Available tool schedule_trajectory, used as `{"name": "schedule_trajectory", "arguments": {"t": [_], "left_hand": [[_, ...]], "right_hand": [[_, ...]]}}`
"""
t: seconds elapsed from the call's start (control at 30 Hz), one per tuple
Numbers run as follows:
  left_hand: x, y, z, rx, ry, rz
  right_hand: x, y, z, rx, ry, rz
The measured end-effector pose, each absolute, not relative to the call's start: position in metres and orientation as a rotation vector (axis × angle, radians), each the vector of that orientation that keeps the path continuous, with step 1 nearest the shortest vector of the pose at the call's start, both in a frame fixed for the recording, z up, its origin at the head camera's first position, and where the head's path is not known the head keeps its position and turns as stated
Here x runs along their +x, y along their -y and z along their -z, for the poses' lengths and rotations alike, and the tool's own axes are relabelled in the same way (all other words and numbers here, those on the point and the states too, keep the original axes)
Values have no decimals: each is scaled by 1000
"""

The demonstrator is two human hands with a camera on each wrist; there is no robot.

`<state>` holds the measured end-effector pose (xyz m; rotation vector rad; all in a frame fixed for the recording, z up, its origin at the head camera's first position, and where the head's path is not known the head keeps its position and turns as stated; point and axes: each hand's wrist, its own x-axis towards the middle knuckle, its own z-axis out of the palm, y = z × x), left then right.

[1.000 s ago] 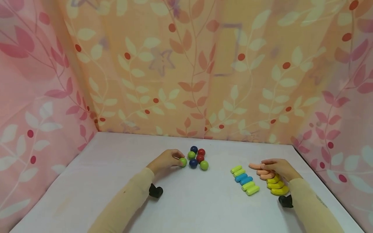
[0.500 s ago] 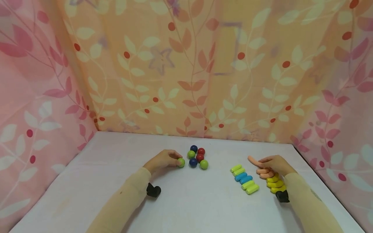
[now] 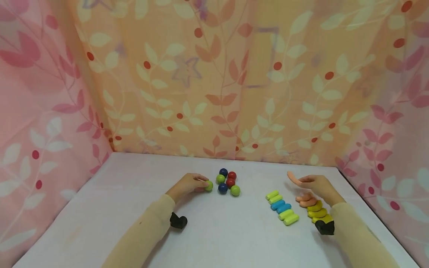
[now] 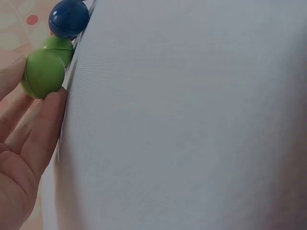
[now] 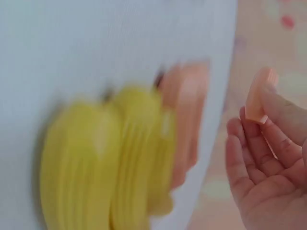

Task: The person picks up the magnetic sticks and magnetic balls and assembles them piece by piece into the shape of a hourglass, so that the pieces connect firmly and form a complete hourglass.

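Our right hand (image 3: pixel 318 186) pinches a pink curved piece (image 3: pixel 294 179) between thumb and fingertips and holds it off the bench (image 3: pixel 214 242), toward the far right corner. The piece juts from the grip to the left and away from us, its long axis running roughly crosswise. The pink stack (image 3: pixel 306 201) it belongs with lies just under and nearer to us than the grip, with the yellow pieces (image 3: pixel 317 213) continuing that row toward the near edge; in the right wrist view these are blurred. Just left of that row sits a second row of green and blue pills (image 3: pixel 282 208), clear of the hand. Our left hand (image 3: pixel 187 185) is well apart, near the middle of the bench, fingertips curled on a green ball (image 3: pixel 209 185) that rests on the surface at the left edge of the ball cluster (image 3: pixel 228 181). So the right hand is by far the nearer one to the curved pieces, and the left to the balls.
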<state>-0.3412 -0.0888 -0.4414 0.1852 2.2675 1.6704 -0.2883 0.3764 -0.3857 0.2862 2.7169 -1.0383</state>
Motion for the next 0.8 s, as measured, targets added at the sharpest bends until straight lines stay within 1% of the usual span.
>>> {"name": "schedule_trajectory", "arguments": {"t": [0.27, 0.5, 0.8], "left_hand": [[-328, 84, 440, 43, -2236, -1711], [-313, 80, 439, -54, -2185, -1775], [-296, 83, 439, -114, -2113, -1888]], "right_hand": [[-269, -322, 384, 279, -2665, 1180], [-253, -279, 394, 82, -2723, 1251], [-240, -228, 405, 5, -2652, 1325]]}}
